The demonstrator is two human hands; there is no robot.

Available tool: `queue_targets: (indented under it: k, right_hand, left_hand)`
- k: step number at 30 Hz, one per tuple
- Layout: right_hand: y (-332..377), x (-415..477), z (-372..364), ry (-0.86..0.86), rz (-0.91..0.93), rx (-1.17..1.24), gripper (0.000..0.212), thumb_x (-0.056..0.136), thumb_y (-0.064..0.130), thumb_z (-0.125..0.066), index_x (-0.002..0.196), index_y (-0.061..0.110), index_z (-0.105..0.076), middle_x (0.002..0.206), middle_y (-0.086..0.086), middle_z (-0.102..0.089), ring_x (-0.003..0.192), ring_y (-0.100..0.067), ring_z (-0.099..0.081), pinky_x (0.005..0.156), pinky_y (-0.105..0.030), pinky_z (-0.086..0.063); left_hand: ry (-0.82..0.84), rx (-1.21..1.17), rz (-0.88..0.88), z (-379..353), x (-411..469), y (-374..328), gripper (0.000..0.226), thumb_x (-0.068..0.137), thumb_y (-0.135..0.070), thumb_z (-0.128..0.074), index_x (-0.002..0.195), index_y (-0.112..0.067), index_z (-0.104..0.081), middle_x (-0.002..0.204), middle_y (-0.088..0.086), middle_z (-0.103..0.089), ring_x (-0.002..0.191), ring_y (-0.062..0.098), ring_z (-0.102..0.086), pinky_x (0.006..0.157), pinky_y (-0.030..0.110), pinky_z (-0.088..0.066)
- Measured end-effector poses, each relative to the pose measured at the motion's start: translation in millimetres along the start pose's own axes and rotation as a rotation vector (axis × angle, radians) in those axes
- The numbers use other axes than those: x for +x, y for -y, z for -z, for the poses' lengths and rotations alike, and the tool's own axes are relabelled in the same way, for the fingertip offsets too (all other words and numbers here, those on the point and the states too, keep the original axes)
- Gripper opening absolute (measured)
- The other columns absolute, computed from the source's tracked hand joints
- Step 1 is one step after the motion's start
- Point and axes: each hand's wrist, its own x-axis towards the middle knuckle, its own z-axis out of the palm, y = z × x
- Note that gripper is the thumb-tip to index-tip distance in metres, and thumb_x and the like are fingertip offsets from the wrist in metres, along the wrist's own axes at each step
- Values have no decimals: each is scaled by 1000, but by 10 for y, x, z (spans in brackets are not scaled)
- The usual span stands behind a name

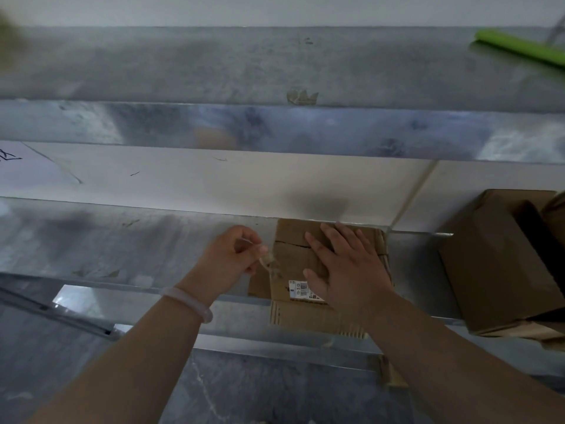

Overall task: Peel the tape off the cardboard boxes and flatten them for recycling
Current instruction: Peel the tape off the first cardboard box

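Your left hand, low in the middle of the frame, pinches a crumpled strip of tape between thumb and fingertips, just at the left edge of the small cardboard box. Your right hand lies spread and flat on top of that box, partly covering its white label. The box sits on the metal desk. A larger box stands at the right edge, apart from both hands.
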Motion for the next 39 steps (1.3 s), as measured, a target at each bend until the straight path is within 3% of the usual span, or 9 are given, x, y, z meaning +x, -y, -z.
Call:
queue_targets:
  k: [5,9,13,17,24,28,30,34,39]
  right_hand:
    - [5,-4,1,-11,-7,-16,76,84,70,-12,151,36,-23,160,-1,-20,148,-23,-9,121,-46,-5]
    - [-4,-10,-1,-8,-9,-5,76,84,70,-11,151,37,-22,160,0,-18,148,-22,-7,121,-46,-5]
    - [3,-2,6,-5,-8,-2,77,83,71,-9,152,38,-21,160,0,-17,148,-21,-6,121,-45,-4]
    - [-8,-18,11,-18,-4,-3,77,84,70,-10,151,37,-22,160,0,-18,148,-21,-7,121,-44,-3]
    - [-4,-12,8,-17,-1,3,76,84,71,-12,152,37,-23,160,0,-18,148,-22,-7,121,-43,-1]
    - [-5,0,2,-12,-4,-4,76,84,70,-11,152,37,-21,161,0,-16,149,-21,-5,121,-43,1]
    - [-8,8,2,-10,-4,1,76,84,70,-11,152,37,-21,161,0,-16,149,-21,-5,121,-43,0]
    - [-9,8,2,-8,-6,-6,77,84,70,-10,152,37,-20,161,1,-15,148,-20,-4,121,-43,0]
    - [-1,3,13,-1,-7,-14,77,83,70,-8,152,37,-18,161,2,-13,148,-20,-3,121,-43,1]
  left_hand:
    - [-205,516,-351,-203,-47,-48,19,92,-30,-60,84,-18,-74,81,-4,-64,68,11,-59,61,9,-42]
    - [-78,523,-373,-233,-112,5,30,88,-35,-63,110,-16,-69,100,-5,-59,85,8,-60,80,20,-49]
    - [-127,400,-311,-196,-128,20,30,77,-26,-77,102,-30,-61,82,-22,-59,83,-11,-58,71,2,-43]
    - [-92,542,-364,-214,-110,4,11,87,-26,-67,82,-30,-57,66,-20,-50,71,-10,-53,57,5,-37]
    - [-72,55,-76,-209,-170,92,9,88,-23,-66,84,-29,-62,68,-5,-70,58,6,-65,54,13,-49]
    - [-151,-161,37,-275,-197,135,17,83,-24,-71,92,-21,-57,68,9,-71,55,18,-65,57,33,-57]
    - [-212,-6,-19,-286,-202,143,7,85,-26,-69,86,-20,-65,68,4,-70,60,17,-66,63,34,-57]
    - [-311,491,-320,-191,-197,94,16,90,-25,-62,89,-15,-74,86,-5,-61,72,7,-56,66,3,-38]
    - [-126,515,-333,-183,-239,34,47,77,-26,-77,122,-22,-60,91,-7,-60,78,6,-56,74,19,-48]
